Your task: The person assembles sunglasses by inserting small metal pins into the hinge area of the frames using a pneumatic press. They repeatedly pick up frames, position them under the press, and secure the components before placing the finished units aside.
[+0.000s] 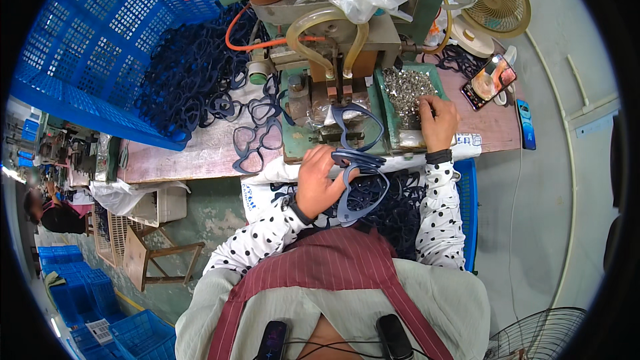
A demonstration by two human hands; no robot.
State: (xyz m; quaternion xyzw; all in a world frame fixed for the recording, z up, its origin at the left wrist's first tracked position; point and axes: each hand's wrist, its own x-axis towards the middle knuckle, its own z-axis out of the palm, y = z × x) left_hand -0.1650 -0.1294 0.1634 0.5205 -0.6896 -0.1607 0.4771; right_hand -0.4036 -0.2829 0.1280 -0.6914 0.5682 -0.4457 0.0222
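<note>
My left hand [319,183] is closed around dark blue heart-shaped eyeglass frames [363,208], in front of a green bench machine [300,103]. One lens rim of the frames reaches up against the machine's work area, below the metal tooling. My right hand [439,120] is at a green tray [437,75] heaped with small shiny metal pieces [407,90]. Its fingers are pinched together at the edge of the heap; whatever is between the fingertips is too small to make out. Several more frames [257,143] lie on the table left of the machine.
A blue crate [87,103] tips a large pile of frames [193,87] onto the table at left. More frames fill a blue crate [469,200] below my hands. Two phones [490,82] lie at right near a fan [503,1]. A wooden stool [157,253] stands at lower left.
</note>
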